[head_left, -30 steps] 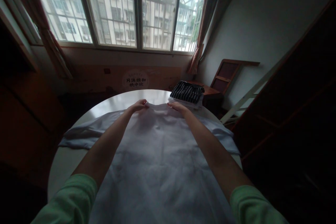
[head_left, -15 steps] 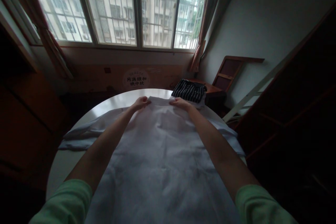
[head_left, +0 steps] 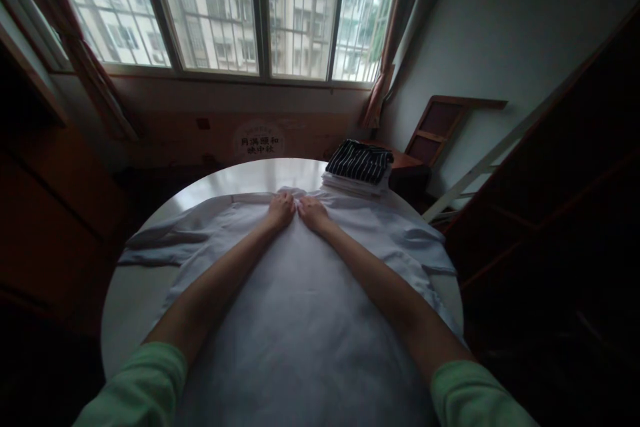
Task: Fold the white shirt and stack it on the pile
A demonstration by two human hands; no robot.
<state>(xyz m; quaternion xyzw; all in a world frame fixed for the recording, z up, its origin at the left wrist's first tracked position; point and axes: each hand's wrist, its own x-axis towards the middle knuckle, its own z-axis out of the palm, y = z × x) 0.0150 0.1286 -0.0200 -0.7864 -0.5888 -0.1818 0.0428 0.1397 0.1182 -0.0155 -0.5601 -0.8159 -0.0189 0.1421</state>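
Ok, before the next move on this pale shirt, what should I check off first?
1. Both hands at the shirt's far end: ok, left hand and right hand close together.
2. Grip on the fabric: cannot tell, fingertips are hidden.
3. Sleeves out to both sides: ok, left sleeve and right sleeve spread.
4. Pale shirt smooth: not ok, creases by the hands and in the sleeves.
5. Striped cloth on the white stack: ok.
6. Shirt clear of the stack: cannot tell.

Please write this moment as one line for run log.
left hand: grips pale shirt; right hand: grips it close beside; rest: striped cloth on pile, round table
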